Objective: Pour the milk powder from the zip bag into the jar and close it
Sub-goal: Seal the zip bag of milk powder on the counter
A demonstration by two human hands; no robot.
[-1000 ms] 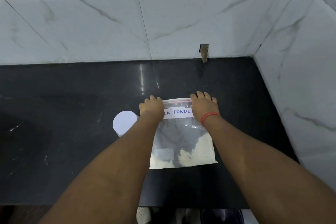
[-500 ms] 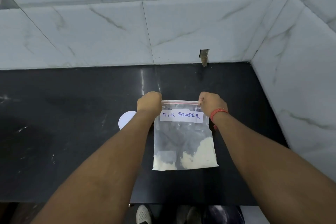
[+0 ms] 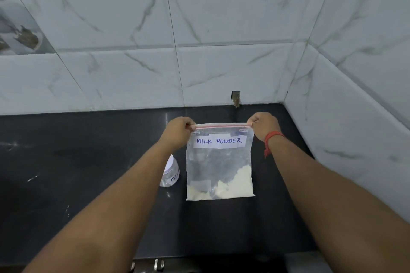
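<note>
1. Hanging upright now, the zip bag [image 3: 219,162] is being held by its two top corners above the black counter [image 3: 77,173]; a second ago it was lying flat with both hands pressing on its top edge.
2. Milk powder [image 3: 230,186] is sitting slumped in the bag's bottom, heaped toward the right corner, where before it was spread against the flat plastic.
3. Left hand [image 3: 177,132] is pinching the left end of the red zip strip [image 3: 220,126], fingers curled shut on it; right hand [image 3: 264,125] is pinching the right end the same way.
4. Strip is looking stretched straight between the hands and is probably still sealed, though that is hard to tell.
5. Jar [image 3: 170,173] is standing just left of the bag, partly hidden by the left forearm, white lid still on.
6. Judgement: the task is only beginning. The lift is readying the bag for opening; nothing is poured, and the jar still needs uncapping.
</note>
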